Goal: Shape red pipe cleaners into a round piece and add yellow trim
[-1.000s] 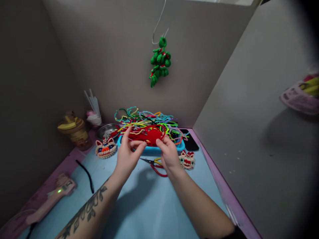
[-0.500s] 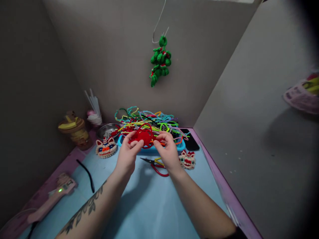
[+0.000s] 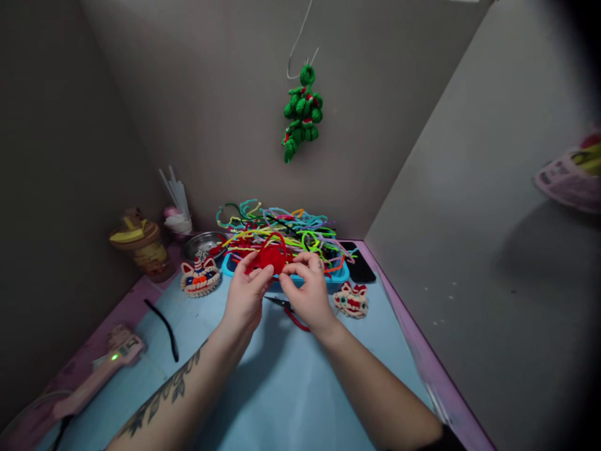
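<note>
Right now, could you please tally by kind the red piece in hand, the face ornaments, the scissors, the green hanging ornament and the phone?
Held red piece: 1
Face ornaments: 2
Scissors: 1
Green hanging ornament: 1
Phone: 1
Total: 6

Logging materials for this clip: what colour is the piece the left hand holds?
The piece in the left hand is red; the head view shows it.

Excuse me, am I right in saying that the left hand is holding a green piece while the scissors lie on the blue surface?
Not quite: the piece in the left hand is red, not green, as the head view shows. The scissors do lie on the blue surface.
</note>
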The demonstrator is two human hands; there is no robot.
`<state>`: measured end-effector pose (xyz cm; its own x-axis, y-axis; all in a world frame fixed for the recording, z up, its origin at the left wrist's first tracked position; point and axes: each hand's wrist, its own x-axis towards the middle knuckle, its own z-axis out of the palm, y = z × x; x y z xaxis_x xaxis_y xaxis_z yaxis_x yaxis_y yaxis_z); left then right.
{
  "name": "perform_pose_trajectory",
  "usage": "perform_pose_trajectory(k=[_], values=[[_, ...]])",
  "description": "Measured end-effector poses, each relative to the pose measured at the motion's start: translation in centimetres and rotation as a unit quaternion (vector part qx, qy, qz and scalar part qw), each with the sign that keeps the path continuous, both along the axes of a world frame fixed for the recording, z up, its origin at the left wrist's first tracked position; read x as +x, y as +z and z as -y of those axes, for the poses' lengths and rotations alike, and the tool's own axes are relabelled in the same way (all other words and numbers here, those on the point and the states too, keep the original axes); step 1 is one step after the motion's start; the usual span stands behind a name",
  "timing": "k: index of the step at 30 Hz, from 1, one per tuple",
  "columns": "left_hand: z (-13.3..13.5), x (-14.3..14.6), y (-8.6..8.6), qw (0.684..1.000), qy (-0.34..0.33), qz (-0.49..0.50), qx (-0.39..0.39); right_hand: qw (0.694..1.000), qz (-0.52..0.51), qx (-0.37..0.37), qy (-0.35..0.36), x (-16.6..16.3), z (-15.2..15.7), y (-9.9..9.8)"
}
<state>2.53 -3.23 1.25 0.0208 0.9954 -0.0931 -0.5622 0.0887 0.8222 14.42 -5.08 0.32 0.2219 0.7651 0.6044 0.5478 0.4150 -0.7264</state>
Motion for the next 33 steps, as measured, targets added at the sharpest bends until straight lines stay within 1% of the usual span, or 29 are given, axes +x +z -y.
perform_pose_trajectory(k=[5,13,18,22,24,27,29,30,32,33], values=[[0.4,0.4,-0.3,1.0,0.027,-0.004,-0.003,1.0,-0.01,-0.013,-0.004,-0.3,0.0,-0.3],[0.6,0.7,-0.8,0.997,0.056,-0.034,0.036,0.998,-0.052,-0.033,0.02,-0.4,0.2,-0.1],[0.7,0.9,-1.0,0.996,0.068,-0.048,0.038,0.997,-0.056,-0.042,0.017,-0.5,0.2,-0.4],[0.5,0.8,-1.2,0.996,0.064,-0.056,0.039,0.997,-0.06,-0.05,0.02,-0.5,-0.1,-0.5],[0.4,0.6,-1.2,0.997,0.049,-0.054,0.035,0.997,-0.064,-0.049,0.019,-0.4,-0.4,-0.6],[-0.1,-0.1,-0.8,0.997,0.009,-0.069,0.018,0.996,-0.077,-0.051,0.013,0.3,-0.7,-0.4],[-0.6,-0.8,-0.3,0.994,-0.012,-0.107,0.024,0.995,-0.09,-0.051,0.009,0.9,-1.0,-0.3],[-0.9,-1.2,-0.1,0.99,-0.023,-0.132,0.039,0.994,-0.098,-0.05,0.007,1.3,-1.2,-0.3],[-1.5,-2.1,0.2,0.984,-0.004,-0.164,0.074,0.993,-0.112,-0.046,0.005,2.0,-1.5,-0.2],[-1.8,-2.5,0.3,0.981,0.028,-0.169,0.094,0.992,-0.116,-0.045,0.004,2.3,-1.6,-0.2]])
